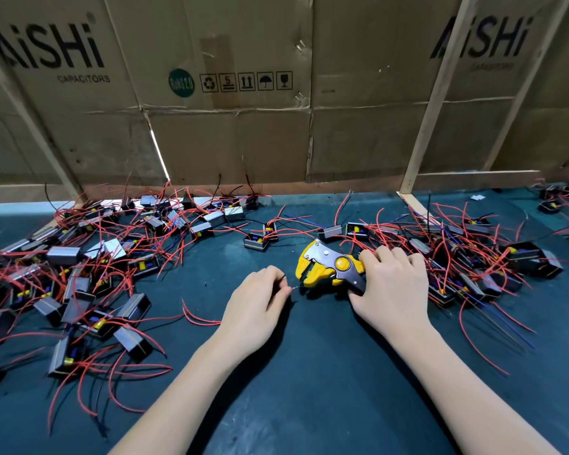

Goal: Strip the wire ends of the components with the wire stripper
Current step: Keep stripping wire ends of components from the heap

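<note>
A yellow and grey wire stripper [326, 266] lies at the middle of the dark green mat, jaws pointing left. My right hand [391, 290] grips its handles from the right. My left hand [253, 303] sits just left of the jaws and pinches a thin wire end [297, 288] that reaches toward them. A red wire [197, 318] trails left from under this hand; the component it belongs to is hidden. Small black box components with red, blue and black wires lie in a pile on the left [79, 284] and another on the right [473, 257].
A cardboard wall [227, 126] with pale wooden battens [437, 93] closes the back of the bench. A few loose components [260, 238] lie behind the stripper. The mat [309, 372] in front of my hands is bare.
</note>
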